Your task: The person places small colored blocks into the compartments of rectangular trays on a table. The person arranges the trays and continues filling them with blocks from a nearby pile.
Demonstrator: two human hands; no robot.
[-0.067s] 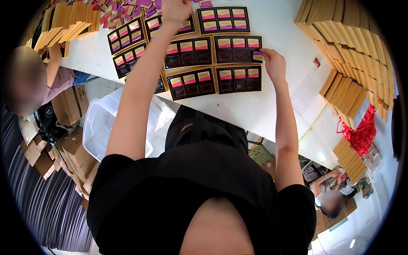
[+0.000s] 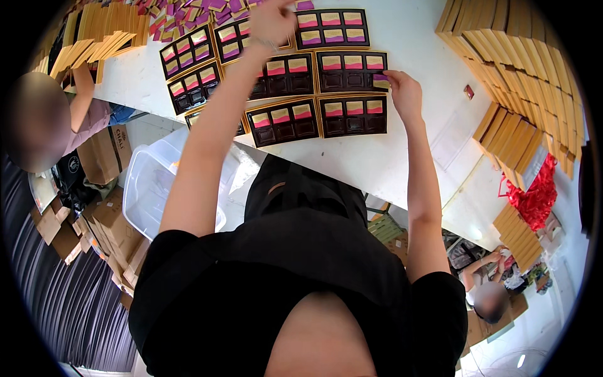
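Several dark six-compartment trays stand in rows on the table. My right hand (image 2: 406, 94) pinches a small purple-and-gold packet (image 2: 380, 81) over the lower right compartment of the middle-row right tray (image 2: 339, 81). That tray's upper compartments hold pink-and-gold packets (image 2: 354, 62). Over the far trays is my left hand (image 2: 271, 26), its fingers curled and slightly blurred; whatever it may hold is hidden. To its right, the far right tray (image 2: 331, 39) has packets in both rows. Two near trays, a right one (image 2: 353, 125) and a left one (image 2: 282, 133), have dark lower compartments.
A loose pile of purple and gold packets (image 2: 182, 17) lies at the far left. Stacked yellow-edged boxes (image 2: 521, 75) line the right side. A clear plastic bin (image 2: 147, 191) stands below the table's left edge. One person (image 2: 78, 103) is at left, another (image 2: 487, 295) at lower right.
My left hand has moved right and slightly nearer, away from the packet pile. My right hand stays almost still with the purple-and-gold packet at the tray.
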